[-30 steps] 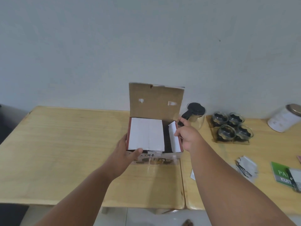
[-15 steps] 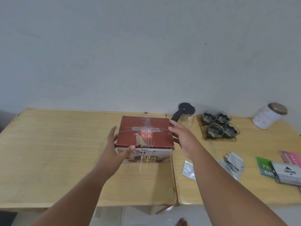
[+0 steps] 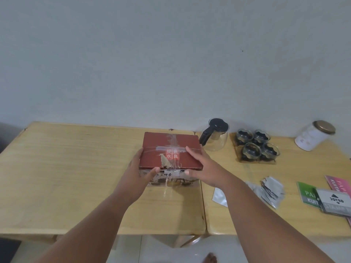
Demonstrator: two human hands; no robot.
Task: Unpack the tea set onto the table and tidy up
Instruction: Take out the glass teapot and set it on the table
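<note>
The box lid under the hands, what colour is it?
Dark red, with clear tape across it and pale Chinese characters near the middle; the box lid shows best in the head view.

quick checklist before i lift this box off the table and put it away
1. Lid of the box shut flat: ok, the red top lies level.
2. Both hands on it: ok, left hand at the left front corner, right hand at the right front corner, thumbs on the front face.
3. Grip firm enough to lift: cannot tell, fingers rest along the edges.
4. Tape holding the lid: not ok, it looks peeled and torn at the front.
5. Teapot clear of the box: ok, but close to its back right corner.
6. Cups out on the tray: ok, four there.
</note>
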